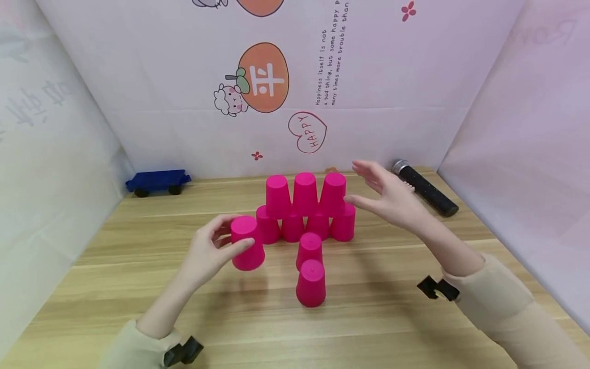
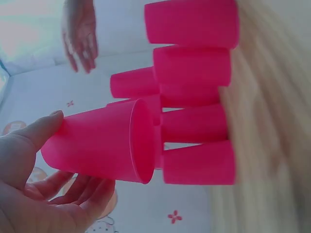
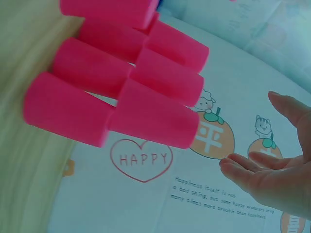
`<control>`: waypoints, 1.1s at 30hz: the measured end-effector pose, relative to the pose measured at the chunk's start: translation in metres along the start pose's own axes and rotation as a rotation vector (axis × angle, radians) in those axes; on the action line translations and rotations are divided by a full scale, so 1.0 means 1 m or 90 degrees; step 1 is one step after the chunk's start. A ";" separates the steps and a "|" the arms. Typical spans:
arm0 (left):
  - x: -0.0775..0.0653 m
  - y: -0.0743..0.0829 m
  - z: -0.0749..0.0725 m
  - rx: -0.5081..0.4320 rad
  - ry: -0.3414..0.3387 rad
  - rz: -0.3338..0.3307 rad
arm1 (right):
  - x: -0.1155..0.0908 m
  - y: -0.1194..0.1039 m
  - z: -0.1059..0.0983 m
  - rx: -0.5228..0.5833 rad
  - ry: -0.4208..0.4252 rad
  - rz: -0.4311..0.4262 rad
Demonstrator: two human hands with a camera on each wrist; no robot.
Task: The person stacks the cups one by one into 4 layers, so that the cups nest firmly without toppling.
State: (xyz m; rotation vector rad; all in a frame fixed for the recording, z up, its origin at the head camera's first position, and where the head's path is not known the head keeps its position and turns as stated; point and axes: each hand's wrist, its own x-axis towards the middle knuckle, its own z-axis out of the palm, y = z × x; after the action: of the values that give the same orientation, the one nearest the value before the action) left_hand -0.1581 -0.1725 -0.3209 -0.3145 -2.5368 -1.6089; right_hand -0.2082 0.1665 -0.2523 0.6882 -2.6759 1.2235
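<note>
My left hand (image 1: 209,251) grips a pink cup (image 1: 247,243), mouth down, thumb on the near side and fingers round the far side. In the left wrist view that held cup (image 2: 97,143) is raised off the wooden table, its open rim facing the stack. Several upturned pink cups form a bottom row (image 1: 292,228), with a row of three cups (image 1: 305,195) on top. My right hand (image 1: 387,197) hovers at the stack's right side, fingers extended and holding nothing. Two more upturned cups, one behind (image 1: 310,250) and one in front (image 1: 311,284), stand nearer me.
A blue toy wagon (image 1: 157,182) sits at the back left of the table (image 1: 369,323). At the back right lies a black microphone (image 1: 426,188). White printed sheets (image 1: 175,92) enclose the back and both sides.
</note>
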 end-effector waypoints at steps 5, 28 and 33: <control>0.010 0.015 -0.013 0.008 0.019 0.016 | -0.024 0.013 0.013 0.039 -0.006 0.020; 0.081 0.059 -0.014 -0.010 0.071 0.063 | -0.083 0.040 0.092 0.228 -0.184 0.125; 0.093 0.067 -0.007 -0.015 0.072 0.091 | -0.080 0.035 0.100 0.244 -0.193 0.136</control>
State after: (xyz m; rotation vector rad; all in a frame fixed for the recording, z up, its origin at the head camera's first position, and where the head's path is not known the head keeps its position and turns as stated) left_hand -0.2329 -0.1408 -0.2398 -0.3854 -2.3572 -1.5580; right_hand -0.1449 0.1403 -0.3664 0.6932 -2.8393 1.8587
